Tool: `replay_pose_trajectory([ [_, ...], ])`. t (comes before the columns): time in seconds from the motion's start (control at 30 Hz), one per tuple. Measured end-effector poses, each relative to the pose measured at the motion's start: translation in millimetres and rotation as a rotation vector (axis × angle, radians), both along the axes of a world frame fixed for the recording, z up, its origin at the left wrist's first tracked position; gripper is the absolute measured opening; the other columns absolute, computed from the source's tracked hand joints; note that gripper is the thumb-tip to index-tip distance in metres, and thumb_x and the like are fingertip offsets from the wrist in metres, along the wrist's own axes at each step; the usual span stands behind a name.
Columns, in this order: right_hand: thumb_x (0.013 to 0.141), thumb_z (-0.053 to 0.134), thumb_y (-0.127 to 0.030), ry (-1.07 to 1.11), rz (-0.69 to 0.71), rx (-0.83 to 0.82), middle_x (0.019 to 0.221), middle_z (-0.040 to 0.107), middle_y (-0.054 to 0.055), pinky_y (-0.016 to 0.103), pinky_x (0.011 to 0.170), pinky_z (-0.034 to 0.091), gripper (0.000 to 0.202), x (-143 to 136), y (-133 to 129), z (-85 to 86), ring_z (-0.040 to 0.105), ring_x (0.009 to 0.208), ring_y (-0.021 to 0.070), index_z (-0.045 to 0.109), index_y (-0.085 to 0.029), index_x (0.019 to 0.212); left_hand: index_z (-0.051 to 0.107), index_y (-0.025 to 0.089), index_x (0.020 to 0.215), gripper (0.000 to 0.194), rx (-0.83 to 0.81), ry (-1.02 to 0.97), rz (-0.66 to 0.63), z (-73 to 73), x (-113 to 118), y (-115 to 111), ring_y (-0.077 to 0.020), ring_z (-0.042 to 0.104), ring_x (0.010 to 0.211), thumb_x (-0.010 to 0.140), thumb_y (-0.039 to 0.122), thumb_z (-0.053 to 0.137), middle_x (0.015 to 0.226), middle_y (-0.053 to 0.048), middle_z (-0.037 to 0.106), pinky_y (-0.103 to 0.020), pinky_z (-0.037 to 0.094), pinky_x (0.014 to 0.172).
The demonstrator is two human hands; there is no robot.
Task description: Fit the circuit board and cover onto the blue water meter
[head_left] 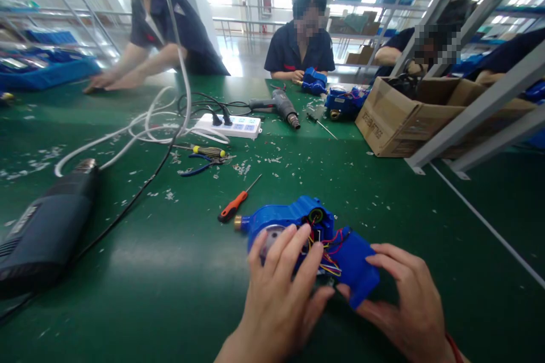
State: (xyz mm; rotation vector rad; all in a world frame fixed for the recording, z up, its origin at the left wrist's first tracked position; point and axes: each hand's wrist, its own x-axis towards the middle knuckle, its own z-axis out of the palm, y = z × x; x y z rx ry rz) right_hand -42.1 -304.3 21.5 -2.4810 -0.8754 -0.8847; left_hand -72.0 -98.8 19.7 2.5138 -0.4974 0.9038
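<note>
A blue water meter with a brass pipe end lies on the green table in front of me. My left hand is laid over its round dial, fingers bent across the body and thumb at the near side, gripping it. Between fingers and thumb, my right hand holds the blue cover by its right edge. Red, yellow and white wires run from the meter's opened housing to the cover. Just beyond the brass end rests an orange-handled screwdriver.
A heat gun lies at left by a white cable. Further back are pliers, a yellow-handled screwdriver, a power strip and another heat gun. A cardboard box stands right, beside metal struts. Co-workers sit opposite.
</note>
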Motion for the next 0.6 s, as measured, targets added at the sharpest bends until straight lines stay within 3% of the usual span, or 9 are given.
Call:
replay_pose_trajectory([
  [0.07, 0.078, 0.065, -0.035, -0.028, 0.011, -0.006, 0.1, 0.051, 0.014, 0.041, 0.074, 0.042, 0.037, -3, -1, -1.3, 0.05, 0.09, 0.0259, 0.047, -0.011, 0.101, 0.062, 0.016, 0.103, 0.02, -0.079, -0.078, 0.007, -4.1, -4, -14, -0.0238, 0.048, 0.109, 0.085, 0.022, 0.056, 0.113, -0.009, 0.058, -0.043, 0.028, 0.097],
  [0.17, 0.082, 0.061, -0.035, -0.042, 0.008, 0.006, 0.1, 0.049, 0.014, 0.039, 0.074, 0.042, 0.032, -6, -2, -3.4, 0.05, 0.089, 0.0251, 0.048, -0.011, 0.099, 0.065, 0.013, 0.087, 0.01, -0.135, -0.117, 0.045, -14.0, -6, -26, -0.0236, 0.052, 0.099, 0.084, 0.016, 0.057, 0.097, -0.009, 0.062, -0.038, 0.034, 0.089],
  [0.43, 0.084, 0.058, -0.038, 0.036, 0.017, 0.085, 0.101, 0.048, 0.014, 0.038, 0.077, 0.04, 0.034, -4, 2, -6.7, 0.048, 0.092, 0.0247, 0.047, -0.011, 0.101, 0.065, 0.013, 0.102, 0.03, 0.171, -0.141, -0.007, -30.1, -15, -24, -0.0208, 0.052, 0.089, 0.094, 0.019, 0.037, 0.095, -0.008, 0.062, -0.036, 0.029, 0.084],
  [0.53, 0.082, 0.058, -0.042, 0.069, 0.033, 0.094, 0.102, 0.048, 0.014, 0.041, 0.076, 0.039, 0.039, -4, -6, -14.0, 0.048, 0.092, 0.0271, 0.046, -0.012, 0.103, 0.064, 0.017, 0.104, 0.031, 0.111, -0.162, 0.041, -25.2, -22, -14, -0.0199, 0.053, 0.089, 0.093, 0.016, 0.035, 0.097, -0.007, 0.06, -0.036, 0.031, 0.084],
  [0.6, 0.078, 0.064, -0.042, 0.112, 0.048, 0.128, 0.105, 0.05, 0.014, 0.044, 0.076, 0.038, 0.042, -4, -16, -25.0, 0.048, 0.092, 0.0298, 0.048, -0.015, 0.106, 0.065, 0.017, 0.102, 0.025, 0.033, -0.235, 0.135, -16.3, -29, 10, -0.0193, 0.054, 0.088, 0.086, 0.012, 0.047, 0.098, -0.008, 0.059, -0.035, 0.035, 0.082],
])
